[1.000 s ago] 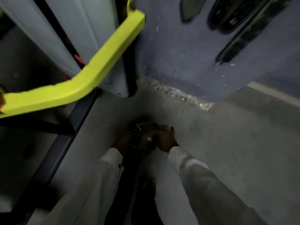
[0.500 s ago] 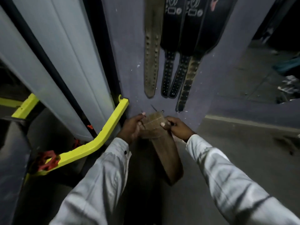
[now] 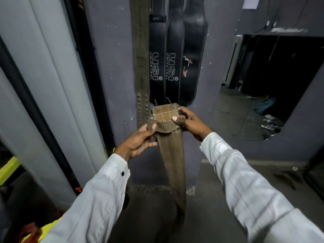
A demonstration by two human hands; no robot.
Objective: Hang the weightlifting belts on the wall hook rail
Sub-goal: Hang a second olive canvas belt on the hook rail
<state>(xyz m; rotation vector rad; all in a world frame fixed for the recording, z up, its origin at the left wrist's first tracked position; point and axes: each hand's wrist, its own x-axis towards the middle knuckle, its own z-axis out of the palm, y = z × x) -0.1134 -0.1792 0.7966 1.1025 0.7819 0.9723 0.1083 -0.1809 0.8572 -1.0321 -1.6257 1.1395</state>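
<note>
I hold a worn brown belt (image 3: 172, 155) by its stitched buckle end, and the rest of it hangs down toward the floor. My left hand (image 3: 138, 142) grips the left side of that end, thumb on top. My right hand (image 3: 190, 121) pinches the right side. Straight ahead on the grey wall (image 3: 112, 67) hang a long brown studded belt (image 3: 141, 58) and three black belts (image 3: 175, 58), two printed with white letters. Their tops and the hook rail are out of frame above.
A pale grey pillar (image 3: 52, 85) with a dark strip stands on the left. A yellow bar (image 3: 8, 168) and red parts (image 3: 29, 231) lie low at the left. On the right, a dark opening or mirror (image 3: 273, 85) shows items on a floor.
I have risen from a crouch at the floor, lifting the brown belt with both hands up in front of the hanging belts. The view has tilted upward along the wall.
</note>
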